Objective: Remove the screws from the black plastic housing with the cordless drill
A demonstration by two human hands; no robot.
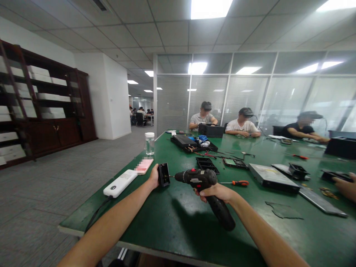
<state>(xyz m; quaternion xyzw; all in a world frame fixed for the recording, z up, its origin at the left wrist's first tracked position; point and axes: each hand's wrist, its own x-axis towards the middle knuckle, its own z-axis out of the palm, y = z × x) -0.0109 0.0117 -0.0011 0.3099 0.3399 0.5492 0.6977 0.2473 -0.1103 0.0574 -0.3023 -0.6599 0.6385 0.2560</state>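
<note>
My left hand [154, 177] grips a small black plastic frame [164, 174] by its left side and holds it upright above the green table. My right hand [215, 193] is wrapped around the handle of a black cordless drill [196, 178] with red details. The drill lies level and points left, its bit reaching the frame's open face. Whether the bit touches a screw is too small to tell. Just behind the drill lies a black tray-like part [207, 165]. An orange-handled screwdriver [239, 183] rests to the right of it.
On the green table [155, 222], a white power bank [120, 183] with a cable, a phone [144, 165] and a clear jar [149, 144] stand left. A silver drive [274, 178], a dark shard [283, 210] and a flat panel [322, 201] lie right. Several people sit opposite; another person's hand [345, 185] is at right.
</note>
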